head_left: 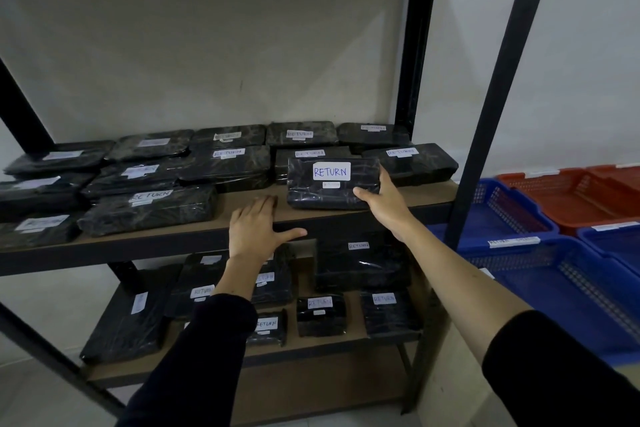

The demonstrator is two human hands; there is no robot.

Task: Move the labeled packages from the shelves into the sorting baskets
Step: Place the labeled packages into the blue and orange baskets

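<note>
So the package (332, 184) in play is a black plastic-wrapped brick with a white label reading RETURN in blue marker, plus a tiny second sticker under it that's too small to read. It's at the front of the upper shelf (242, 208), tipped up so the label faces the camera, with its lower edge down by the shelf board. The right hand (381, 201) grips it by the right end, thumb across the front lower corner and fingers wrapped round the side. The left hand (258, 229) holds nothing: fingers straight and together, thumb stuck out to the right, palm down over the bare front strip of the shelf just left of the package. Can't tell if it's actually touching the board or just over it.

Rest of that shelf is packed with the same kind of black wrapped packages (149, 210), in rows running back to the wall, most with white labels. A few clearly say RETURN, others are too blurry to read.

The lower shelf (311, 347) has more of them, some lying flat, one big one set back on the right, several marked RETURN.

Off to the right, past the black upright post (498, 97), sit the sorting baskets: blue baskets (554, 274) nearer the camera, one carrying a taped label on its rim, and orange baskets (575, 198) behind them against the wall. Both sleeves are dark, the right one pushed up the forearm.
</note>
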